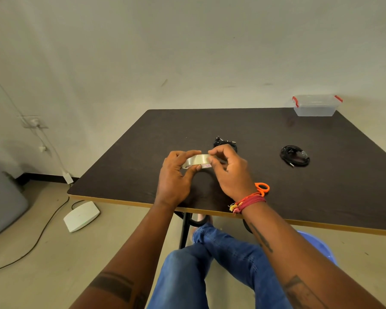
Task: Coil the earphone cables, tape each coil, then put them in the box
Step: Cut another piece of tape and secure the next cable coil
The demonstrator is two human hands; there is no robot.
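Tape roll (197,161) flat-ish, both hands.

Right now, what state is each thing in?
Tape roll: held by both hands, off the table.
Left hand: gripping the roll.
Right hand: fingertips on the roll.
Right earphone cable: coiled.
Box: lid on.
Scissors: lying, partly hidden.
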